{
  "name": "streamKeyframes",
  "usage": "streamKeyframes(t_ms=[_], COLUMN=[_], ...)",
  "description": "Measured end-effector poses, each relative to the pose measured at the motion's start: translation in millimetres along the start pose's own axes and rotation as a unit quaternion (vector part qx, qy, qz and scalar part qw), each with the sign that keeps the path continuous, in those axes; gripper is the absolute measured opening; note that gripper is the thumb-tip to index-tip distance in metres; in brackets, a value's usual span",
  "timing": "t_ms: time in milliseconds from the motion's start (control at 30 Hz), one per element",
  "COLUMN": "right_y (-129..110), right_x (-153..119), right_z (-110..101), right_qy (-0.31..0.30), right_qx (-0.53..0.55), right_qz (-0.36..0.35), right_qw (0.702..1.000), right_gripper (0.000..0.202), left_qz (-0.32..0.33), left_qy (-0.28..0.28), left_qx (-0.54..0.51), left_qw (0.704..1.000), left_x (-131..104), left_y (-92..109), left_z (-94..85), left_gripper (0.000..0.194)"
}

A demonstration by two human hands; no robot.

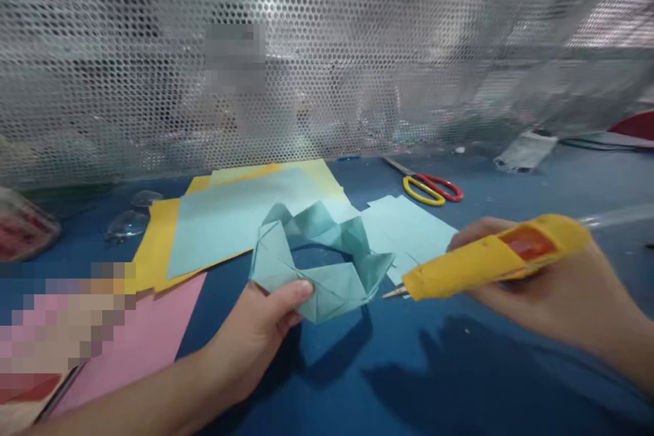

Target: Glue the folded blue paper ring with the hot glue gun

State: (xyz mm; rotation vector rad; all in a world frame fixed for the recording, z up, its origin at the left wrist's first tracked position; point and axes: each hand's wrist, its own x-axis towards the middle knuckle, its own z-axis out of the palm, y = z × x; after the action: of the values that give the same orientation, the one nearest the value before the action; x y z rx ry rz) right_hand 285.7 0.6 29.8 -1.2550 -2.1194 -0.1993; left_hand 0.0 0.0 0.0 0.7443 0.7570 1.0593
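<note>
A folded light-blue paper ring, with pointed tips along its upper rim, is held above the table by my left hand. The thumb presses on its near outer side; the other fingers are mostly hidden behind and beneath. My right hand is wrapped around a yellow hot glue gun with an orange-red window in its body. Its metal nozzle points left, close to the ring's right end, with a small gap between them. A clear glue stick sticks out of the gun's back.
Blue and yellow paper sheets lie behind the ring, pink paper at left. Light-blue paper pieces and scissors with red and yellow handles lie farther right. Glasses rest left. A perforated metal screen closes off the back.
</note>
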Motion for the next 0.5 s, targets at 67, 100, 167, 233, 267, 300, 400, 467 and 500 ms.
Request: streamKeyframes(t_ms=[67,100,167,233,267,300,400,467,500], right_y=[0.4,0.6,1.2,1.7,1.6,1.3,-2.0,-5.2,-6.6], right_x=[2.5,3.5,4.7,4.1,3.0,1.4,-4.4,-7.3,-8.2], right_z=[-0.3,0.0,1.8,4.8,6.5,8.1,11.5,12.1,11.9], right_qy=[-0.004,-0.007,-0.011,-0.019,-0.024,-0.029,-0.043,-0.054,-0.060], right_qx=[-0.008,-0.010,-0.012,-0.010,-0.008,-0.004,0.010,0.017,0.020], right_qz=[0.002,0.004,0.008,0.014,0.017,0.021,0.036,0.050,0.057], right_qw=[1.000,1.000,1.000,1.000,1.000,0.999,0.998,0.997,0.996], right_gripper=[0.010,0.009,0.009,0.009,0.008,0.008,0.009,0.010,0.010], left_qz=[-0.001,-0.002,-0.002,-0.003,-0.003,-0.002,0.000,0.004,0.005], left_qy=[-0.005,-0.006,-0.008,-0.007,-0.008,-0.009,-0.014,-0.016,-0.017], left_qx=[0.002,0.004,0.005,0.007,0.008,0.010,0.024,0.035,0.037], left_qw=[1.000,1.000,1.000,1.000,1.000,1.000,1.000,0.999,0.999], left_x=[-0.1,-0.2,-0.4,-0.5,-0.4,-0.3,-0.2,-0.7,-1.0], left_y=[-2.3,-3.1,-3.8,-3.6,-3.3,-2.9,-1.8,-1.3,-1.0], left_z=[1.5,2.1,3.1,3.6,3.8,3.9,3.8,3.6,3.6], left_gripper=[0.035,0.035,0.033,0.031,0.030,0.030,0.031,0.030,0.029])
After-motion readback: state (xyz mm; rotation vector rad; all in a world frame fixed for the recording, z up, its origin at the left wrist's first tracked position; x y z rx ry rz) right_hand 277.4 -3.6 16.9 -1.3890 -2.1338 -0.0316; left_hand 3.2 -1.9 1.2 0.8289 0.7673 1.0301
